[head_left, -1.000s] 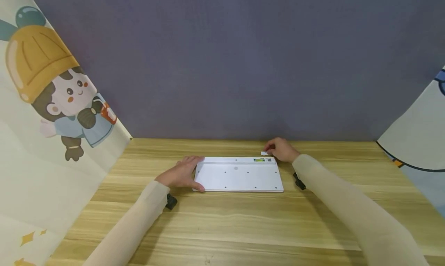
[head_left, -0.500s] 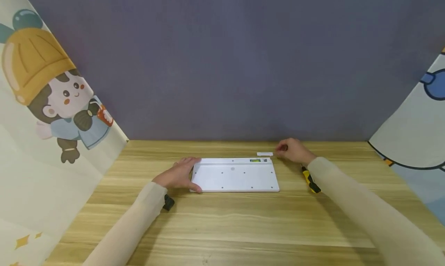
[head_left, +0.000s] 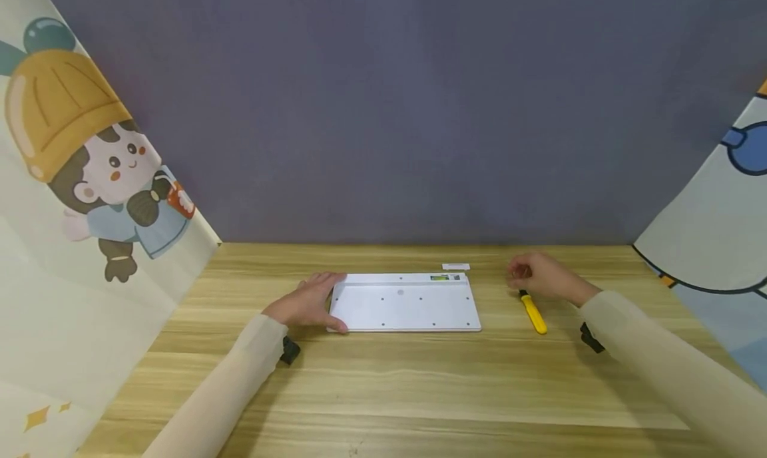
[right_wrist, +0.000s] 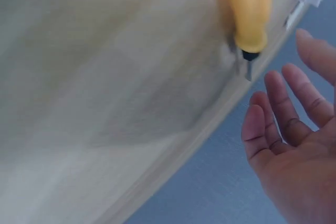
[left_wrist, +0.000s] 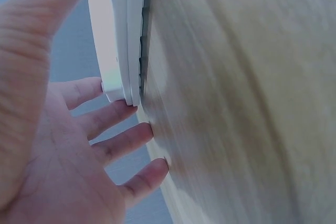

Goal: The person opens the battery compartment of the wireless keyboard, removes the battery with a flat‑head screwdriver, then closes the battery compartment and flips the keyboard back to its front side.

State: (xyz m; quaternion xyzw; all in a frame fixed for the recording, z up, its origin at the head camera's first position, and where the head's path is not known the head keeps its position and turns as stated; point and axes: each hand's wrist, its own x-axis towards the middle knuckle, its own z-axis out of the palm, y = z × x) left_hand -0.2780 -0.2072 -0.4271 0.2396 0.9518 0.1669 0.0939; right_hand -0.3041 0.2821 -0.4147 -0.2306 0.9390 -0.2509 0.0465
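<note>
A white keyboard (head_left: 401, 305) lies face down, with dark screws dotted over its back. Near its far right corner a battery compartment (head_left: 440, 278) is uncovered, showing a green-yellow battery. My left hand (head_left: 308, 303) holds the keyboard's left end, thumb on the near corner and fingers at the far one; in the left wrist view its fingers (left_wrist: 123, 145) are spread. Just behind the keyboard lies a small white battery cover (head_left: 456, 267). My right hand (head_left: 542, 276) is empty, fingers loosely bent, close over the tip of a yellow-handled screwdriver (head_left: 533, 313).
The wooden table (head_left: 383, 391) meets a grey partition (head_left: 383, 112) behind the keyboard. A printed cartoon panel (head_left: 108, 178) stands on the left, and another printed panel (head_left: 707, 225) on the right.
My right hand has let go of the battery cover and moved right and slightly nearer, to the screwdriver, which its arm had partly hidden. My left hand stays on the keyboard.
</note>
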